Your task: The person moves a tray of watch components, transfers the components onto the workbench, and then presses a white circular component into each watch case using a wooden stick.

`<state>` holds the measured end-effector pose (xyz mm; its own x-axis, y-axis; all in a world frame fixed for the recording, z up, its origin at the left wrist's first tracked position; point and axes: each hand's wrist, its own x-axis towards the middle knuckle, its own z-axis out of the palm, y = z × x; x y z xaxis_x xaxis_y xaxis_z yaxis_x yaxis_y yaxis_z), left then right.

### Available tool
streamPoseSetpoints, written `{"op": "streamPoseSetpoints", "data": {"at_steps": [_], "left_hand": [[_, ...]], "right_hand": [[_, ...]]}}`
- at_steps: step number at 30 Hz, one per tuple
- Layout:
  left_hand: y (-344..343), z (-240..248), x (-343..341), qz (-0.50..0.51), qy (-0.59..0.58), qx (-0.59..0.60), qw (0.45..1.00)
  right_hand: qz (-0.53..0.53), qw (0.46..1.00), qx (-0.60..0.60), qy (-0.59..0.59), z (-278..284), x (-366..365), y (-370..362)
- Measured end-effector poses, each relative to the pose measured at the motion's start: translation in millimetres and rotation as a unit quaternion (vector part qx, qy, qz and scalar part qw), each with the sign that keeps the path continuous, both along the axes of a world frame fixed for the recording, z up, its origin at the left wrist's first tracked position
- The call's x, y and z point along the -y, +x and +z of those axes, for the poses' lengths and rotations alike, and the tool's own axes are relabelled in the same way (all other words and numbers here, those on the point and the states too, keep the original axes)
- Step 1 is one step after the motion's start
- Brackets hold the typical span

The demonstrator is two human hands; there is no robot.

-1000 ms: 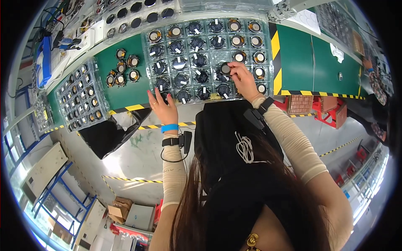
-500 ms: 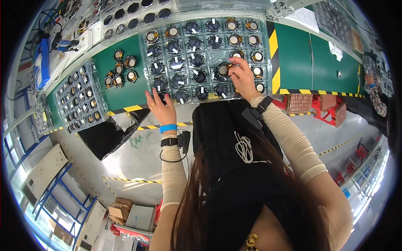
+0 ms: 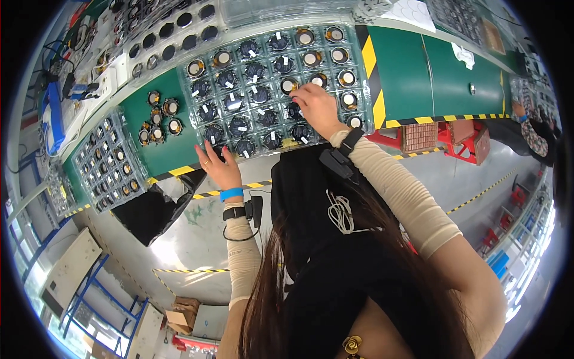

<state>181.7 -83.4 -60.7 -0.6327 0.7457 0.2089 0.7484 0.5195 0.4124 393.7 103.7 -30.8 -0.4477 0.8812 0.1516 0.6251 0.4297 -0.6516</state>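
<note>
A clear plastic tray (image 3: 184, 94) holds round black electronic modules in its cells, some dark side up with white tabs, others showing a pale disc. My right hand (image 3: 318, 109) reaches over the tray's right half. Its fingers are bent together at the near edge of a round module (image 3: 289, 85) with its pale disc up; the exact fingertip contact is partly hidden. Just below those fingers lies a dark module (image 3: 294, 112), partly covered. My left hand (image 3: 222, 170) rests at the tray's near-left corner, fingers spread, beside another dark module, and holds nothing.
Several loose modules (image 3: 156, 116) lie on the green table (image 3: 167, 146) left of the tray. A second filled tray (image 3: 111, 158) stands farther left. More trays (image 3: 170, 39) are behind. A black bag (image 3: 146, 215) hangs at the front edge. Another person's arm (image 3: 535, 140) shows far right.
The pale-disc module, earlier held by my right hand over a nearer cell, is now one row farther back, in a previously vacant cell. The whole view has shifted a little; my left hand stays at the corner.
</note>
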Motion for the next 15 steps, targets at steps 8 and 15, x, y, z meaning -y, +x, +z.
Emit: {"op": "streamPoseSetpoints", "data": {"at_steps": [8,15], "left_hand": [[5,-2,-5,0.007,-0.005,-0.005,1.0],[10,0,-11,0.008,-0.013,-0.017,1.0]], "right_hand": [[0.051,0.998,0.035,0.004,9,2,20],[0.063,0.994,0.06,0.071,7,-1,24]]}}
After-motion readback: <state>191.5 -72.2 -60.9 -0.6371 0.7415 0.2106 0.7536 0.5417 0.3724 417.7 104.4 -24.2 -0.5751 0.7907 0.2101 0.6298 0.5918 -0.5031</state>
